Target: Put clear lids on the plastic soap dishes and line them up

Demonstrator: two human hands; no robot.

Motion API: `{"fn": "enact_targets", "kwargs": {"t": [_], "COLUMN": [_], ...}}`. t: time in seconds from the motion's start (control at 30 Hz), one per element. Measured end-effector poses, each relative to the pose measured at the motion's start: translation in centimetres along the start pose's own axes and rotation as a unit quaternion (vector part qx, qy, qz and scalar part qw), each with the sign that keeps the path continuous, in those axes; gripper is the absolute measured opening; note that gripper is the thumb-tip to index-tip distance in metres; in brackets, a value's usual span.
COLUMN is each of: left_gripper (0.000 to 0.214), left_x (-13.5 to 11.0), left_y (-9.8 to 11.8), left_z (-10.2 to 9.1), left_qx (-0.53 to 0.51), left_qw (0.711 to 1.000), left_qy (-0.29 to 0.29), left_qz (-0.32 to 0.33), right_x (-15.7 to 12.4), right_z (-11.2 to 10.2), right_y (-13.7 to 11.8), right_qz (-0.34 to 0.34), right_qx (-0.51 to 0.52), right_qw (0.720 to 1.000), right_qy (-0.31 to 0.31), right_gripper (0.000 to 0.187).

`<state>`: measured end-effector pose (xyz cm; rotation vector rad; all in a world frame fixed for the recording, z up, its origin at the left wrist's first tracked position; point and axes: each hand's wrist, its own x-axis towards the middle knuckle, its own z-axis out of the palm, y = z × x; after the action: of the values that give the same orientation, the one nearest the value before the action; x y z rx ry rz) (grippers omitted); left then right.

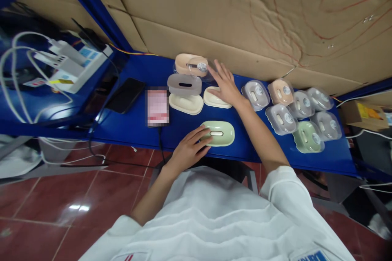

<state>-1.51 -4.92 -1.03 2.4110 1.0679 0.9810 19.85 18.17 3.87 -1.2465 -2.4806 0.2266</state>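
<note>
My left hand (187, 149) rests on the near edge of a pale green oval box (218, 133) on the blue table (183, 120), fingers loosely curled against its left side. My right hand (225, 83) reaches farther back, fingers spread flat over a cream oval tray (214, 98). Just beyond its fingertips stands a peach box with a clear lid (191, 64). To the left a grey lid (184, 84) lies on another cream tray (186, 104).
Several lidded oval boxes (294, 110) in grey, peach and green cluster at the right. A pink phone (157, 107) and a black phone (125, 95) lie at the left, past them a power strip with chargers (73, 65). Cardboard lines the wall behind.
</note>
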Motion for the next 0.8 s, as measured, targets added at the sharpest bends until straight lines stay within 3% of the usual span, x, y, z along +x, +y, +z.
{"fn": "enact_targets", "kwargs": {"t": [0.1, 0.17, 0.3, 0.43, 0.53, 0.67, 0.8], "left_gripper": [0.036, 0.035, 0.042, 0.058, 0.050, 0.032, 0.040], "left_x": [0.0, -0.1, -0.2, 0.4, 1.3, 2.1, 1.1], "left_y": [0.1, 0.0, 0.0, -0.1, -0.2, 0.0, 0.5], "left_z": [-0.1, -0.2, -0.4, -0.6, -0.5, -0.6, -1.0], "left_qx": [-0.001, 0.000, 0.013, 0.027, 0.008, -0.016, -0.033], "left_qw": [1.000, 1.000, 1.000, 0.999, 1.000, 0.999, 0.999], "left_qy": [0.005, 0.008, 0.006, 0.003, -0.007, -0.029, -0.033], "left_qz": [0.001, 0.001, 0.001, -0.027, -0.012, 0.015, 0.011], "right_x": [4.0, 3.5, -4.0, -13.2, -17.1, -18.1, -18.2], "right_z": [1.0, 1.1, 0.1, -1.3, -1.5, -0.9, -1.2], "right_y": [1.7, 2.2, 1.3, -1.1, -2.2, -1.8, -1.7], "right_qz": [0.015, 0.009, 0.005, 0.065, 0.091, 0.086, 0.104], "right_qx": [0.036, 0.076, 0.087, 0.079, 0.055, 0.026, 0.047], "right_qw": [0.999, 0.997, 0.990, 0.976, 0.986, 0.996, 0.993], "right_qy": [-0.030, -0.001, 0.115, 0.190, 0.126, 0.013, 0.039], "right_gripper": [0.085, 0.069, 0.041, 0.035, 0.047, 0.065, 0.071]}}
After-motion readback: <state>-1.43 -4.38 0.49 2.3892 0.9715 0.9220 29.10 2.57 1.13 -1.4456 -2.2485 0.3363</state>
